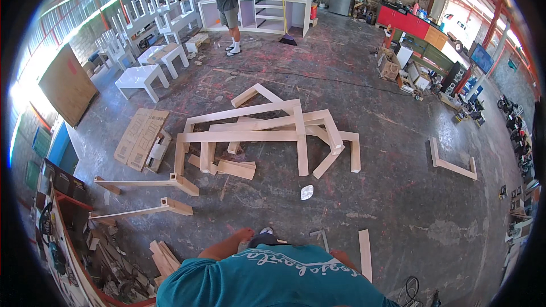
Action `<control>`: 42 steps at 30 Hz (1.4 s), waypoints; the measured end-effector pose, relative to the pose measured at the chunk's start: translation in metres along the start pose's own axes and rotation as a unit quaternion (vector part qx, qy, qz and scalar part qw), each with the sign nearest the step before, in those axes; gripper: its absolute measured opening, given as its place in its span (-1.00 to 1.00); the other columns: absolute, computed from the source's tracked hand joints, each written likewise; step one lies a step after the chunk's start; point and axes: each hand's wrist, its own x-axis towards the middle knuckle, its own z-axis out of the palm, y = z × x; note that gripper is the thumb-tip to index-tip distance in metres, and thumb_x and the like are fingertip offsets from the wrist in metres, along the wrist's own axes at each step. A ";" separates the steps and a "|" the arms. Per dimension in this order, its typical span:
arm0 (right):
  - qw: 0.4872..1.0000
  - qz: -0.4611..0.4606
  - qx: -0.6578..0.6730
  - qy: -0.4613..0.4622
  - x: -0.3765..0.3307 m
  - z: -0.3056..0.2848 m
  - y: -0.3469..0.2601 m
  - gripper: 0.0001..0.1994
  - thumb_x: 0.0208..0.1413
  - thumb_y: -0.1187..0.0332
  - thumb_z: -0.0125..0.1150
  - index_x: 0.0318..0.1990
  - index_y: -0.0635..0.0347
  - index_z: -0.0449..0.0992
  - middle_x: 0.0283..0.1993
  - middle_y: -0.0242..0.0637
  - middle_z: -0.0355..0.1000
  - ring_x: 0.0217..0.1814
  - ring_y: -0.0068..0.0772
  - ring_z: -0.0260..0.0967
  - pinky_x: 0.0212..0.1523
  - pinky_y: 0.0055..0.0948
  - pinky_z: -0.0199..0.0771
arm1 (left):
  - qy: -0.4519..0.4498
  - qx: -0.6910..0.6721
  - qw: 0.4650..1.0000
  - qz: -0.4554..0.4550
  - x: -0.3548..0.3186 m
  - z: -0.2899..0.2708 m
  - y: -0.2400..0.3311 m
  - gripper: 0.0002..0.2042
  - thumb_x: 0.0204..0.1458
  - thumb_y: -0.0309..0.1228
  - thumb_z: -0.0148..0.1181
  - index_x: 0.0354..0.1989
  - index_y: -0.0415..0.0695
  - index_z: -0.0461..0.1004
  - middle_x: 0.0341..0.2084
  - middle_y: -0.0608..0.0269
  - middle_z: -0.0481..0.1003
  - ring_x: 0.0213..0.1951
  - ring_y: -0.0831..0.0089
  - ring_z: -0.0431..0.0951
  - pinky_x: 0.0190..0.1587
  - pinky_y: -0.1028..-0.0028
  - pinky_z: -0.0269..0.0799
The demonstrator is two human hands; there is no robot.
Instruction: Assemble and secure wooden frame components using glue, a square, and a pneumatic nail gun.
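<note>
I cannot tell whether my left hand (245, 234) grips anything; my right hand is hidden by my teal shirt (273, 278). A grey L-shaped tool (325, 240) shows near; wooden frames (244, 136) lie farther.

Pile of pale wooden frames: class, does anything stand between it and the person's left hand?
Partly: straight ahead, short wood pieces lie on the floor between the left hand and some of the pale wooden frames. Angling forward-right, nothing visible blocks the way; the white leaf-shaped piece lies farther right.

L arm (223, 247) bent, L hand (245, 234) fwd of torso (267, 278), R arm (343, 258) mostly hidden
</note>
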 end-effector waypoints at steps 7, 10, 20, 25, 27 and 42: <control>0.950 0.126 0.284 -0.022 -0.012 -0.038 -0.037 -0.75 0.29 0.23 0.00 0.00 0.01 0.55 -0.17 -0.29 0.51 -0.16 -0.33 0.53 -0.23 -0.25 0.60 | -0.017 -0.101 0.994 -0.028 -0.006 0.000 0.002 -0.71 0.12 -0.31 0.11 0.01 -0.05 0.51 0.00 0.08 0.51 0.09 0.10 0.50 0.11 0.16 0.42; 0.950 0.109 0.292 -0.010 -0.012 -0.033 -0.029 -0.74 0.31 0.25 -0.03 0.00 0.02 0.55 -0.24 -0.29 0.51 -0.24 -0.32 0.53 -0.29 -0.29 0.59 | -0.019 -0.070 0.995 -0.065 -0.015 -0.014 0.033 -0.68 0.17 -0.23 0.05 0.03 -0.05 0.52 -0.02 0.10 0.54 0.03 0.15 0.54 0.09 0.21 0.44; 0.995 0.012 0.099 0.026 -0.007 0.002 0.003 -0.73 0.27 0.29 0.00 0.02 0.08 0.54 -0.18 -0.23 0.55 -0.23 -0.31 0.55 -0.31 -0.30 0.60 | 0.009 -0.240 0.961 -0.138 -0.019 -0.019 0.041 -0.62 0.19 -0.16 -0.03 0.05 -0.08 0.53 -0.10 0.16 0.59 -0.10 0.22 0.60 -0.03 0.25 0.50; 0.992 0.071 0.071 -0.077 0.004 -0.023 -0.017 -0.74 0.27 0.32 0.00 0.03 0.08 0.53 -0.09 -0.23 0.55 -0.16 -0.31 0.56 -0.26 -0.28 0.63 | 0.014 0.133 0.985 0.110 -0.008 -0.012 0.007 -0.69 0.08 -0.26 0.12 -0.04 -0.09 0.55 -0.18 0.13 0.57 -0.12 0.17 0.59 -0.05 0.23 0.51; 0.985 0.081 0.138 -0.064 0.003 -0.029 -0.020 -0.74 0.25 0.33 0.03 0.03 0.09 0.53 -0.04 -0.21 0.53 -0.17 -0.27 0.56 -0.27 -0.28 0.63 | -0.003 0.058 0.997 0.040 -0.008 -0.014 0.014 -0.70 0.08 -0.29 0.13 -0.04 -0.08 0.55 -0.17 0.14 0.57 -0.10 0.16 0.59 -0.03 0.22 0.50; 0.998 0.008 0.031 -0.051 0.013 -0.004 0.001 -0.64 0.12 0.29 0.24 0.10 0.05 0.52 0.07 -0.18 0.51 0.05 -0.09 0.48 0.04 -0.19 0.52 | -0.071 0.042 0.995 -0.046 -0.040 -0.048 0.058 -0.67 0.10 -0.34 0.16 0.06 -0.02 0.50 0.06 0.25 0.48 0.12 0.21 0.47 0.17 0.13 0.39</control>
